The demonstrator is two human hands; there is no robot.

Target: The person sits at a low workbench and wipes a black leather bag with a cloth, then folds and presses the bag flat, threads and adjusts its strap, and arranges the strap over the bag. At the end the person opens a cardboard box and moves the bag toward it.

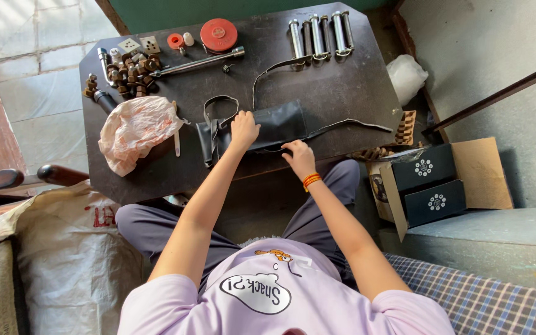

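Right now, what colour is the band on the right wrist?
Orange-red band, clearest in the head view.

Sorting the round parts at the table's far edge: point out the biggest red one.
It is the large red disc, flat on the dark table. The other red piece, a small ring to its left, is far smaller, and the cap between them is white.

Reaching forward with both bare arms, elbows bent slightly and forearms converging toward the middle. Left hand [244,129] lying palm down, fingers together and pointing away from the body, pressing flat, nothing grasped. Right hand [298,157] sitting nearer the body, just beside the left, palm down too, fingers curled and spread a little, fingertips pressing down. Wearing an orange and red band on the right wrist. Keeping both wrists nearly straight, short lilac sleeves covering the upper arms.
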